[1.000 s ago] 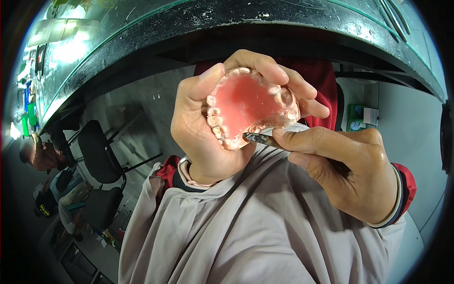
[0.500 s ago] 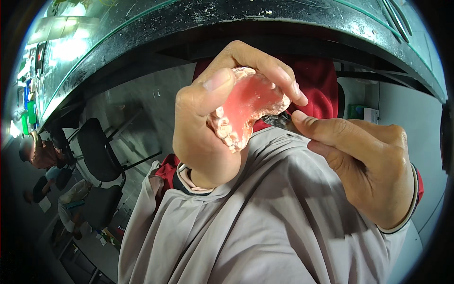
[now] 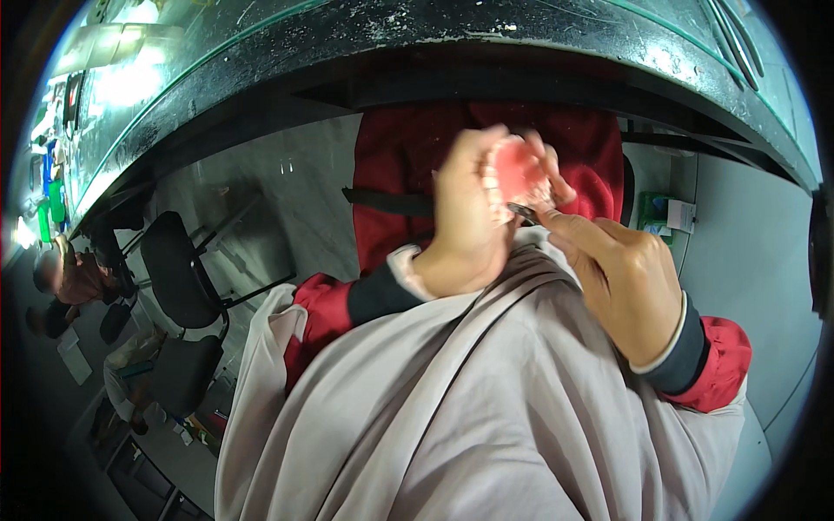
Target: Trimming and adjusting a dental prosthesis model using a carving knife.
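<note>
— What sits farthest to your left?

— A person [image 3: 65,278] in an orange top by the far end of the workbench [image 3: 261,78], and nearer you a black chair [image 3: 178,269] on the grey floor [image 3: 295,208]. The bench's dark front edge arcs across the top of the view, above your hands.

— And your left hand?

— Your left hand [image 3: 469,221] is clenched around a pink denture [image 3: 514,174], thumb on one side and fingertips curled over the upper rim. You hold it in the air below the bench's front edge, over your lap, teeth facing roughly toward you. It is a little blurred.

— The right?

— Your right hand [image 3: 621,278] pinches a thin dark metal tool [image 3: 523,212] between thumb and forefinger; its tip touches the denture's lower edge, by the teeth. Both red sleeves end in dark cuffs, and a pale grey apron [image 3: 452,417] covers your lap beneath both hands.

— Anything further right?

— A small green box [image 3: 660,213] against the wall, under the bench's right end.
</note>
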{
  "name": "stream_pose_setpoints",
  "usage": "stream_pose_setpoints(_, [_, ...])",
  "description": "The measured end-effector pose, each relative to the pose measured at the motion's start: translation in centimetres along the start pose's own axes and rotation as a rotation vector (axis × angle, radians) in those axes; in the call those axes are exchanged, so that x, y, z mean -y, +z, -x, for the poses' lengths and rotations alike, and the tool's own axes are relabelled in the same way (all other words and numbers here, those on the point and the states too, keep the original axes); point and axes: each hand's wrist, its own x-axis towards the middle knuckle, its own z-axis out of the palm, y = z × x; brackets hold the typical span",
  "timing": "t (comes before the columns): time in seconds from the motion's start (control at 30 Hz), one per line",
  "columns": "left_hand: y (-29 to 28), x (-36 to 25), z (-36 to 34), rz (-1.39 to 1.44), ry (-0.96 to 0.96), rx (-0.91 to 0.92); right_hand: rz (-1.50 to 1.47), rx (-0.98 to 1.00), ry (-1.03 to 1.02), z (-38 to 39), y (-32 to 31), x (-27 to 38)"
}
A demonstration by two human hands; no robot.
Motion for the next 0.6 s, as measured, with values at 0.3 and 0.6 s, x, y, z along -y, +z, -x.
stream_pose_setpoints(0.3, [2.3,3.8,-3.4,0.018,-0.323,0.131,-0.309,-0.014,0.113,2.6,-3.6,-4.5])
stream_pose_setpoints(0.6, [5.5,-6.0,3.1,-0.056,-0.463,0.426,-0.044,-0.423,-0.514,1.6,-6.1,-2.1])
